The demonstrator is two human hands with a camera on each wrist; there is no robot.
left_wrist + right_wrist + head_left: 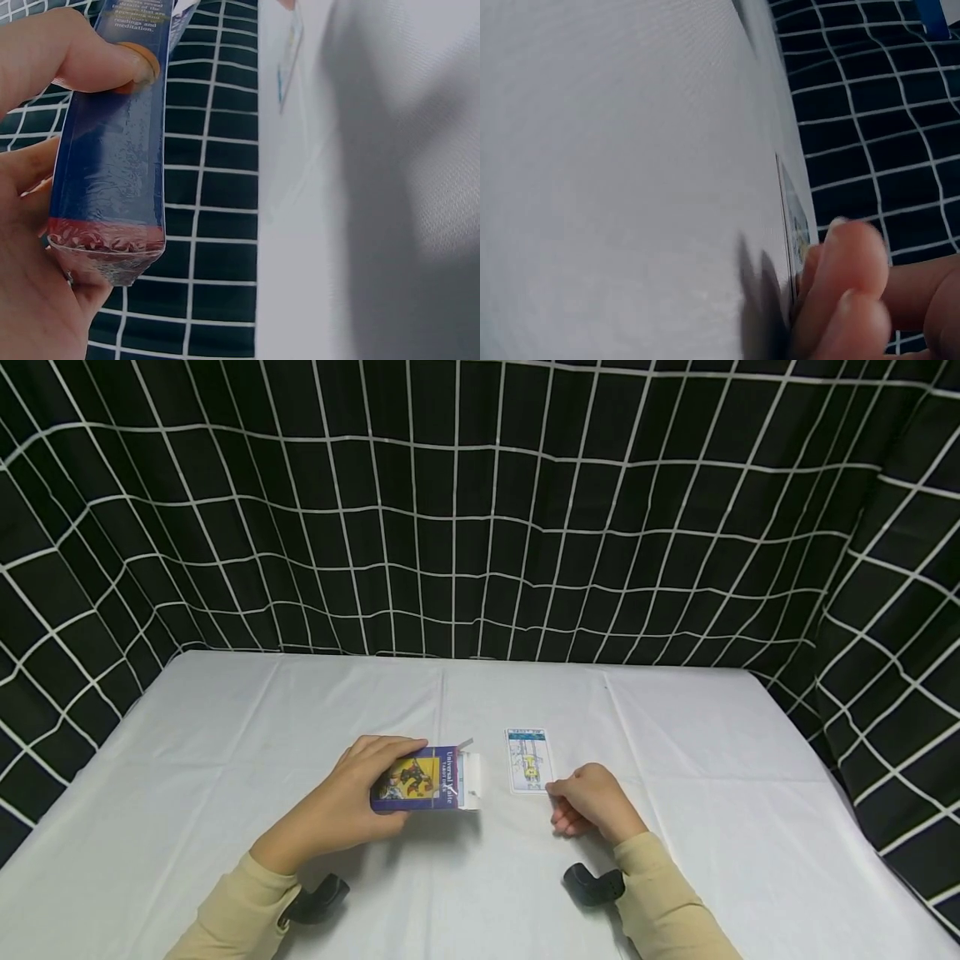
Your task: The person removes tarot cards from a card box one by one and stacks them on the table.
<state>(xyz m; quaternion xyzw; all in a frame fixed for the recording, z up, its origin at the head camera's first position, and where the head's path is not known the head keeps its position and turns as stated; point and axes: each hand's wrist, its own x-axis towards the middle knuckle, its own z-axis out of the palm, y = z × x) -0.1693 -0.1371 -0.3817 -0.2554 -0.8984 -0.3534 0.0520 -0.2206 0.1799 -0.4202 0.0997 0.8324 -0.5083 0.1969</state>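
Note:
My left hand [341,806] grips a blue tarot card box [411,779] with a yellow picture on its front, holding it above the table. The box's white end flap [471,781] is open and points right. In the left wrist view the thumb presses the blue narrow side of the box [112,157], which has clear wrap gathered at its end. My right hand [592,802] pinches the near right corner of a tarot card [528,760], its other fingers curled. The card shows a blue and yellow picture and lies close over the cloth; the right wrist view catches it nearly edge-on [795,214].
A white cloth covers the table [330,702]. Black curtain with a white grid [480,510] hangs behind the table and along both sides. Dark wrist devices sit below the left [318,900] and right [592,885] sleeves.

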